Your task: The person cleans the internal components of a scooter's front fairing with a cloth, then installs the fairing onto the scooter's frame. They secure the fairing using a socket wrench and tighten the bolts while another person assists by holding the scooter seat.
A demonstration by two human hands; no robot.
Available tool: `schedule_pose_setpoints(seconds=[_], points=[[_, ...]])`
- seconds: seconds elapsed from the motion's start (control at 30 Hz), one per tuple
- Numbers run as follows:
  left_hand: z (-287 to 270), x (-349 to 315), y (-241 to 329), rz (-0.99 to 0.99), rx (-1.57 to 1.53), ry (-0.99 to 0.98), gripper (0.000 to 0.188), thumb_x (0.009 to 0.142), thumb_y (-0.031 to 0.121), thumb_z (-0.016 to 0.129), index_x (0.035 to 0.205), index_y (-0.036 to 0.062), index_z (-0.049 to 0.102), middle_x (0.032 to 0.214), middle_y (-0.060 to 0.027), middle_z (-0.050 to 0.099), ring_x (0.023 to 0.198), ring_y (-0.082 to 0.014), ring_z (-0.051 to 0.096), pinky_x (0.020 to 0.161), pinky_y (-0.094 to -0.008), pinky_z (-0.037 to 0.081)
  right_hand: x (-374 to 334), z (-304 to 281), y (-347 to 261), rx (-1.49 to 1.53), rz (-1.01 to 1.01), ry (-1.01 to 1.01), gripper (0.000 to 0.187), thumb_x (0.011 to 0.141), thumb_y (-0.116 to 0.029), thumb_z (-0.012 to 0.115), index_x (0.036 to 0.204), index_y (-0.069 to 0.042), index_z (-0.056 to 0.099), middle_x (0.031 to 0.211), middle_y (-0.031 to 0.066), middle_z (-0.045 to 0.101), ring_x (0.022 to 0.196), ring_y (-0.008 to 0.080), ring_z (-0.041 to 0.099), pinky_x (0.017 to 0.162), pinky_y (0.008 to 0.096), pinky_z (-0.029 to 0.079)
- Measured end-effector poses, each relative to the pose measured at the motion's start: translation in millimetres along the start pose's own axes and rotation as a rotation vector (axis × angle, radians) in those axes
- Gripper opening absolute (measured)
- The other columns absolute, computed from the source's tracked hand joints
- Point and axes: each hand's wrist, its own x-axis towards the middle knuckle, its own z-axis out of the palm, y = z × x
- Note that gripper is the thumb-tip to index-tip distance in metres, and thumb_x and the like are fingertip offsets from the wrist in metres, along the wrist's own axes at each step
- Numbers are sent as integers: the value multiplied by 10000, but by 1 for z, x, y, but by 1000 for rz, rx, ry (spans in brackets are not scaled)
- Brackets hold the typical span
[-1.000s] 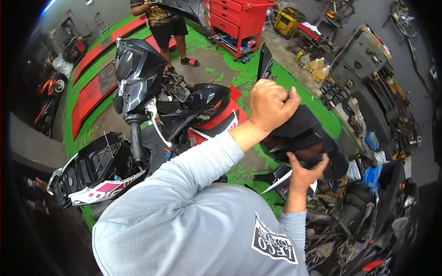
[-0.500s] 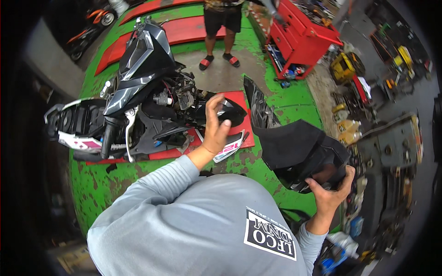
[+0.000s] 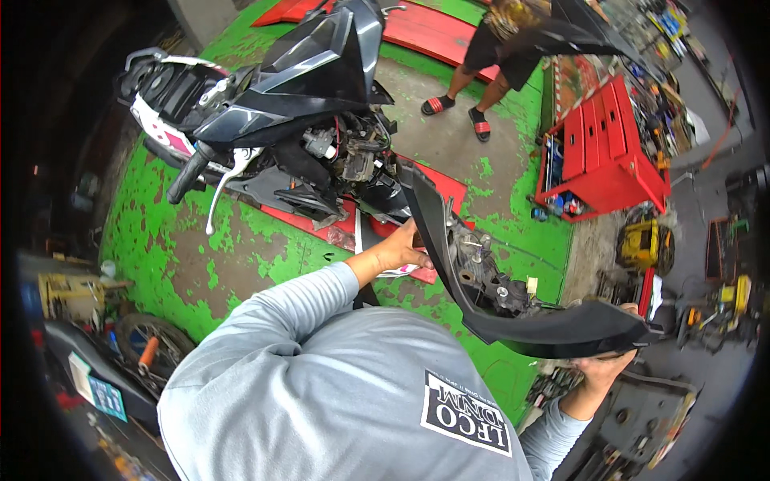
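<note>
Moved since 0.5 s ago: L hand (image 3: 399, 247), then empty in mid-air, now grips L arm of blk curved panel (image 3: 553, 333), ctr-R of frame; panel has turned, now seen as a V, w/ R hand (image 3: 605, 370) clasping its far end, fingers partly hidden. Mech. parts (image 3: 489, 272) show in the bend, attached or not can't tell; partly stripped scooter (image 3: 297, 88) upper L, red tool cabinet (image 3: 601, 144) upper R.

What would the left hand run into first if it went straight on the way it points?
Most likely the black panel, whose side lies right at the fingertips of the left hand; they seem to touch it already, though depth is hard to judge here.
</note>
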Motion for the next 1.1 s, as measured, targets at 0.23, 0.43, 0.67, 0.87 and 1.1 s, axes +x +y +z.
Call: schedule_pose_setpoints(seconds=[0.23,0.43,0.67,0.87,1.1], points=[[-7,24,47,213,142,91,1261,537,150,998,1555,110,255,1438,-90,524,1275,-199,547,1101,-410,443,83,-28,99,54,-86,-30,1372,490,-747,898,1445,69,347,1354,196,513,1235,331,544,1053,453,449],[52,27,69,308,-386,396,1155,722,346,927,1569,86,186,1503,-106,393,1354,-222,434,1093,-398,408,228,12,148,212,-188,-352,1176,851,-831,500,1614,-3,156,1698,163,130,1561,293,152,1259,460,96],[103,24,-23,19,-70,1008,1044,805,380,864,1510,-40,218,1444,-199,445,1373,-307,431,1165,-390,334,143,119,386,617,853,-686,882,1019,-693,345,1622,-68,187,1664,98,266,1509,275,291,1224,424,255],[107,0,-45,-184,-267,1284,1103,836,416,836,1539,-80,146,1501,-257,403,1397,-312,425,1175,-395,348,154,219,422,604,836,-947,865,1006,-633,478,1588,-26,273,1608,147,357,1459,271,368,1203,411,282],[72,-22,-38,-127,-176,1433,1151,824,450,835,1557,-75,119,1524,-277,388,1396,-339,436,1168,-396,361,165,308,363,599,712,-1016,774,1024,-580,495,1566,-52,335,1566,98,432,1431,251,423,1192,399,313]])
